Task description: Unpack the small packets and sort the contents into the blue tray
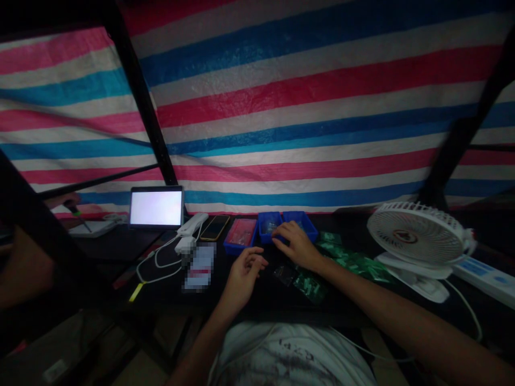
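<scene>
My right hand reaches over the near edge of a blue bin that holds small clear pieces. Its thumb and fingers are apart, and I see nothing held in it. Lower and to the left, my left hand hovers above the dark table with loosely curled, separated fingers and no visible object. A blue bin with a red inside stands just beyond it. Between my forearms lie a small clear packet and a green packet. Dim light blurs their details.
A pile of green packets lies right of my hand, beside a white clip fan. Leftward are a phone, white cables, a lit tablet and a pixelated patch. Another person's hand shows at far left.
</scene>
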The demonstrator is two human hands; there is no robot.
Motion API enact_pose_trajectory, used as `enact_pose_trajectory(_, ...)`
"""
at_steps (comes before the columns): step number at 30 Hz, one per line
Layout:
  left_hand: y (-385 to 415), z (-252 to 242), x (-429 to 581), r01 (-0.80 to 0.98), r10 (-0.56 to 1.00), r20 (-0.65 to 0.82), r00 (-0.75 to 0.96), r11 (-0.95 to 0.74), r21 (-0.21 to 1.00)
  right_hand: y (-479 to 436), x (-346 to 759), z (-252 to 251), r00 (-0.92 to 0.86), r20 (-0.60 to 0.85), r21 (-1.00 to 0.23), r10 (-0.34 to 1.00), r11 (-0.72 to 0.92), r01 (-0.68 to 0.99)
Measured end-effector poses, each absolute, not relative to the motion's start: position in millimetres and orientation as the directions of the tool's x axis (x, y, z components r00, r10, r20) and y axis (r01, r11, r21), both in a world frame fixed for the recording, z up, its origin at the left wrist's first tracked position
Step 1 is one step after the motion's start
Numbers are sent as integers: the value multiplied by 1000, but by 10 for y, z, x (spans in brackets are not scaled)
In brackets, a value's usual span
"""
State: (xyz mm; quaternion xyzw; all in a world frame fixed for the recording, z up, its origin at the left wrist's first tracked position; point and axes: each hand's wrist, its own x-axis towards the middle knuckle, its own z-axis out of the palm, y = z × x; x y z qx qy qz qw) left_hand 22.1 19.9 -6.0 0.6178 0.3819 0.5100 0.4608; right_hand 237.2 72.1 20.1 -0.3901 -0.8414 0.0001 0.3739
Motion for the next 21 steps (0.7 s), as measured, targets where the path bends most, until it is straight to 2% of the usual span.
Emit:
enact_pose_trajectory(4, 201, -47, 212, -8, 945, 282, 168, -285, 958, 665, 2390, 220, -640, 414, -409, 648, 760, 505)
enact_pose_trajectory(9, 202, -33, 211, -21, 943, 305, 136, -305, 952, 681, 2405, 160, -730, 257, -485, 633, 738, 469)
enact_pose_trajectory(15, 201, -34, 219, -19, 947, 295, 130, -295, 955, 731, 2430, 132, -692, 235, -502, 683, 695, 515)
enact_pose_trajectory(21, 214, -56, 210, -18, 942, 302, 143, -303, 953, 732, 2425, 120, -671, 307, -452, 675, 724, 522)
